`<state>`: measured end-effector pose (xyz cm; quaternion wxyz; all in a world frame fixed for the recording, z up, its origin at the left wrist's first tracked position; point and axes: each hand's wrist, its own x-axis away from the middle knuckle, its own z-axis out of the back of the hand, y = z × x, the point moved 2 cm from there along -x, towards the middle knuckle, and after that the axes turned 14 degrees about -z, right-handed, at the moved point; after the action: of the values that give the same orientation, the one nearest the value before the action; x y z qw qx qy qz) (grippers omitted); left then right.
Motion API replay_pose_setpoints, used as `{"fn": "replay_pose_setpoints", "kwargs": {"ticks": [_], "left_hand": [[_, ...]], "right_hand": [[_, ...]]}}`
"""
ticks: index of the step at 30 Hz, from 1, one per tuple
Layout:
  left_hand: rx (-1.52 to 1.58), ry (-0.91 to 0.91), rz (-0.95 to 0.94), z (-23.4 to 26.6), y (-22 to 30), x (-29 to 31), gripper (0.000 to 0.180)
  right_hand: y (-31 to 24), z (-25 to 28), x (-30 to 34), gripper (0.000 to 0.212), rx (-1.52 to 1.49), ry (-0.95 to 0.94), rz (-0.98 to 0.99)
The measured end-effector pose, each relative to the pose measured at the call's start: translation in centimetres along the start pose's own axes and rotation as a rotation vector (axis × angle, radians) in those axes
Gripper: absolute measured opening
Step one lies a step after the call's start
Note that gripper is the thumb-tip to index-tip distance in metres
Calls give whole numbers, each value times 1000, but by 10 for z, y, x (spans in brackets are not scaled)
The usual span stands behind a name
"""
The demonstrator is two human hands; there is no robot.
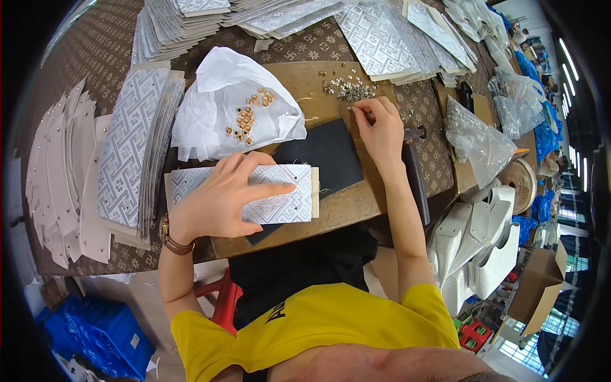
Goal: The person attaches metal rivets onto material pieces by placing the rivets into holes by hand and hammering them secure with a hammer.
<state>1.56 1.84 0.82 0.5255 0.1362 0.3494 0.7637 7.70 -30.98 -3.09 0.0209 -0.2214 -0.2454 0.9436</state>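
Fingers spread, my left hand [232,194] lies flat on a grey-and-white patterned panel [280,210] with cream edges, its index finger pointing along the top. Small dark holes or dots show in the panel near that fingertip. Under it, a black sheet [328,156] rests on the wooden board [305,229]. My right hand [380,130] is at the near edge of a loose pile of small silvery studs [351,89]. Its thumb and index finger pinch what looks like one small metal stud. Left of the pile, gold-coloured round fittings [244,121] sit on crumpled white paper [213,86].
Stacked patterned panels [130,146] stand left, beside pale studded pieces [60,178]. More panel stacks [388,44] line the far side. A dark bar [415,184] is right of my forearm. Further right are a plastic bag [474,137] and white bag-like pieces [474,248]. A blue crate [102,337] is lower left.
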Motion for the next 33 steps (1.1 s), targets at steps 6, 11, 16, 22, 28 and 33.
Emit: {"fn": "replay_pose_setpoints", "kwargs": {"ticks": [6, 11, 16, 22, 28, 33], "left_hand": [[2, 2, -2, 0, 1, -1, 80], [-17, 24, -28, 1, 3, -1, 78], [-23, 23, -32, 1, 1, -1, 78], [-35, 13, -30, 0, 4, -3, 78], [-27, 22, -26, 0, 5, -2, 78], [-25, 26, -17, -1, 4, -2, 78]], "right_hand": [[7, -3, 1, 9, -22, -9, -47], [10, -2, 2, 8, -31, -7, -52], [7, -3, 3, 7, -67, -21, -118], [10, 0, 2, 7, -58, -31, -107], [9, 1, 2, 5, -116, -22, -121], [-12, 15, 8, 8, -443, -124, -204]]}}
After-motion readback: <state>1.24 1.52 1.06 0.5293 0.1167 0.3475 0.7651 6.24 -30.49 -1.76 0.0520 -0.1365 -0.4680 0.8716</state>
